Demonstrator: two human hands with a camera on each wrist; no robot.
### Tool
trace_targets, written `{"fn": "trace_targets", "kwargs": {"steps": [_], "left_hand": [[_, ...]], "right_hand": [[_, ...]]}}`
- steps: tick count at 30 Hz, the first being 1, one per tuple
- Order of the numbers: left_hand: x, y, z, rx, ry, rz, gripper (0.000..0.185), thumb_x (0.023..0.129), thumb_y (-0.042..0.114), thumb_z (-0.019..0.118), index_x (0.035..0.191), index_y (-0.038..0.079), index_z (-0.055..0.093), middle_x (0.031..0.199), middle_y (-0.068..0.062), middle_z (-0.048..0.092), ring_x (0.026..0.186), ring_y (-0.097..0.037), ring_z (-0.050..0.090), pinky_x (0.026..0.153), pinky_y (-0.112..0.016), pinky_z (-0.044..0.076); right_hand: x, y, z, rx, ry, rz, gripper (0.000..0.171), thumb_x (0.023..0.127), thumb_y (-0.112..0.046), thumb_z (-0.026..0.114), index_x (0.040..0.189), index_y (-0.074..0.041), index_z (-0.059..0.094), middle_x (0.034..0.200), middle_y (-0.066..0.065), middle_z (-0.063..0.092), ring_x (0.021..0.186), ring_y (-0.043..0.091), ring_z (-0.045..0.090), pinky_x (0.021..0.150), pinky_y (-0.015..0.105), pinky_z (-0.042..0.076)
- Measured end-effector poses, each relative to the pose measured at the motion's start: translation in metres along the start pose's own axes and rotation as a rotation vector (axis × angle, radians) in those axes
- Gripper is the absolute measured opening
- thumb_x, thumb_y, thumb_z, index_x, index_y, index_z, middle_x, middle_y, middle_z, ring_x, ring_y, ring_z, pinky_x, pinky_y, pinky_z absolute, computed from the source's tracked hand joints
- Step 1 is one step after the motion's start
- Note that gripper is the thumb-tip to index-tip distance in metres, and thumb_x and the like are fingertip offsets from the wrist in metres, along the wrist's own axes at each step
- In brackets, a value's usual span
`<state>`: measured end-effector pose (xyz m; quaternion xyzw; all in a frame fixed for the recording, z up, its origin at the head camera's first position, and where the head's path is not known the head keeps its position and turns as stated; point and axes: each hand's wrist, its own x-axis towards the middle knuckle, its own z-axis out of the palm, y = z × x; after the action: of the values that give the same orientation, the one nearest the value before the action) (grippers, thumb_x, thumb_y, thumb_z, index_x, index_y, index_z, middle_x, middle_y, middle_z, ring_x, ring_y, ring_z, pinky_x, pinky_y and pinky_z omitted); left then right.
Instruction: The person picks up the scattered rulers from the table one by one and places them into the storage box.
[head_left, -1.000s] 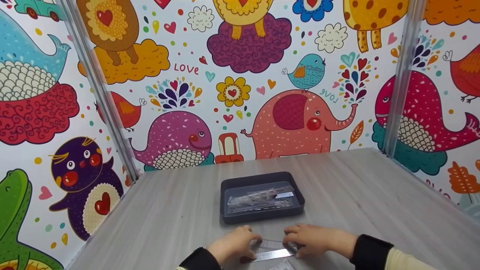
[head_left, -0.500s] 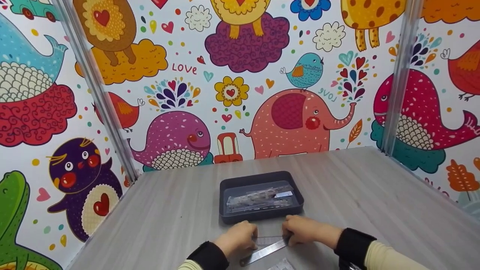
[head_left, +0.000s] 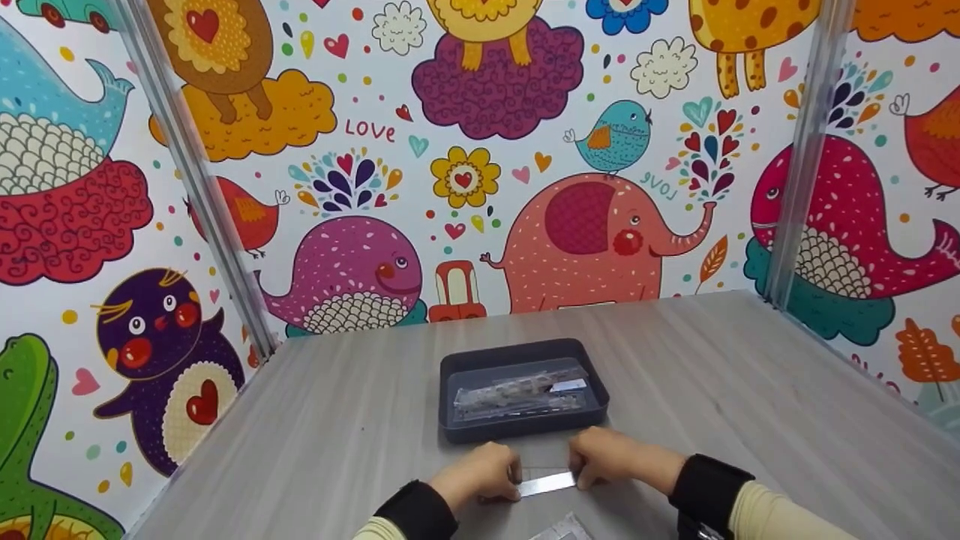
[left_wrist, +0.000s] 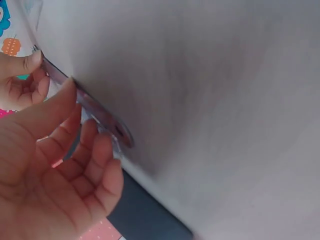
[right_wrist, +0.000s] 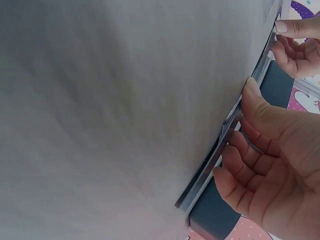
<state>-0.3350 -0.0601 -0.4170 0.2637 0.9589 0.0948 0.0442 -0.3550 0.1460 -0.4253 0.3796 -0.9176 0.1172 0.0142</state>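
A shiny metal ruler [head_left: 546,484] spans both hands, just in front of the dark grey tray. My left hand [head_left: 489,472] pinches its left part between thumb and fingers; the rounded end with a hole [left_wrist: 121,131] sticks out past the thumb in the left wrist view. On the other side, my right hand [head_left: 606,454] pinches the right part, thumb [right_wrist: 255,97] on the near face and fingers curled behind. A clear, marked plastic strip [head_left: 534,473] shows behind the metal ruler, also between the hands. The ruler's far ends are covered by the fingers in the head view.
The tray [head_left: 525,433] holds clear plastic packets [head_left: 510,391] and a small white label [head_left: 568,385]. Nearer me, another clear packet [head_left: 562,528] lies at the table's [head_left: 360,420] lower edge of view. Cartoon-printed walls [head_left: 465,90] enclose the table.
Both hands have moved forward, closer to the tray. The metal ruler's left end, which slanted down toward me half a second ago, has swung up nearly level into the left hand's grip.
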Motion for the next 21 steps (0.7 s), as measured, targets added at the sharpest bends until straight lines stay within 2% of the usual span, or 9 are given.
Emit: {"fn": "trace_targets", "kwargs": {"steps": [6, 12, 15, 21], "left_hand": [[-0.003, 0.0002, 0.0003, -0.046, -0.013, -0.027, 0.017, 0.059, 0.016, 0.071, 0.065, 0.011, 0.055, 0.055, 0.008, 0.045, 0.048, -0.005, 0.039, 0.047, -0.019, 0.034], [-0.0055, 0.0002, -0.0003, -0.081, -0.03, -0.07, 0.018, 0.059, 0.017, 0.071, 0.062, 0.011, 0.054, 0.054, 0.007, 0.045, 0.047, -0.006, 0.04, 0.046, -0.02, 0.035], [-0.0054, 0.0, 0.0001, -0.077, -0.018, -0.052, 0.019, 0.059, 0.015, 0.071, 0.063, 0.01, 0.053, 0.054, 0.007, 0.044, 0.048, -0.006, 0.039, 0.045, -0.02, 0.034], [-0.0055, -0.0019, 0.0009, -0.095, 0.001, -0.006, 0.021, 0.058, 0.013, 0.071, 0.064, 0.011, 0.051, 0.055, 0.008, 0.044, 0.049, -0.006, 0.04, 0.046, -0.019, 0.034]], "right_hand": [[-0.0009, -0.0005, -0.0008, 0.016, 0.012, -0.016, 0.016, 0.053, -0.015, 0.07, 0.063, -0.012, 0.057, 0.054, -0.012, 0.049, 0.05, 0.0, 0.04, 0.047, 0.015, 0.033], [-0.0009, -0.0009, 0.0006, -0.033, 0.049, -0.062, 0.019, 0.052, -0.017, 0.071, 0.06, -0.011, 0.054, 0.054, -0.012, 0.047, 0.05, 0.001, 0.037, 0.047, 0.015, 0.031], [-0.0011, -0.001, 0.0011, -0.069, 0.07, -0.069, 0.022, 0.051, -0.018, 0.071, 0.059, -0.012, 0.051, 0.054, -0.012, 0.044, 0.05, 0.002, 0.036, 0.047, 0.016, 0.03], [-0.0029, -0.0012, 0.0012, -0.07, 0.079, -0.069, 0.024, 0.053, -0.018, 0.072, 0.06, -0.012, 0.05, 0.057, -0.011, 0.043, 0.051, 0.002, 0.036, 0.047, 0.017, 0.03]]}}
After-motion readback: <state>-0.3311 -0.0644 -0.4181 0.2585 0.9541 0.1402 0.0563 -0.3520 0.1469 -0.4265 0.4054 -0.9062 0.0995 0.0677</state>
